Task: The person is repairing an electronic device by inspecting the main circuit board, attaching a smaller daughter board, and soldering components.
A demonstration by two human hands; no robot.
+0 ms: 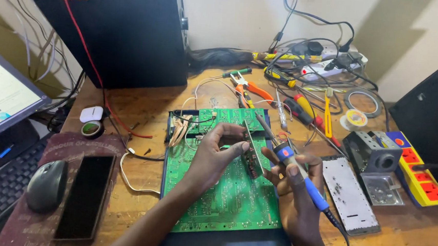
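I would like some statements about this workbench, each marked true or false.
1. The right hand holds a blue-handled soldering iron. True.
2. The left hand rests on the mouse. False: its fingers pinch a small board standing on edge above the green circuit board.
3. The phone lies face down on the green board. False: it lies screen up on a dark red mat, beside the mouse.
4. A yellow power strip sits at the right edge of the table. True.
5. Orange-handled pliers lie behind the green board. True.
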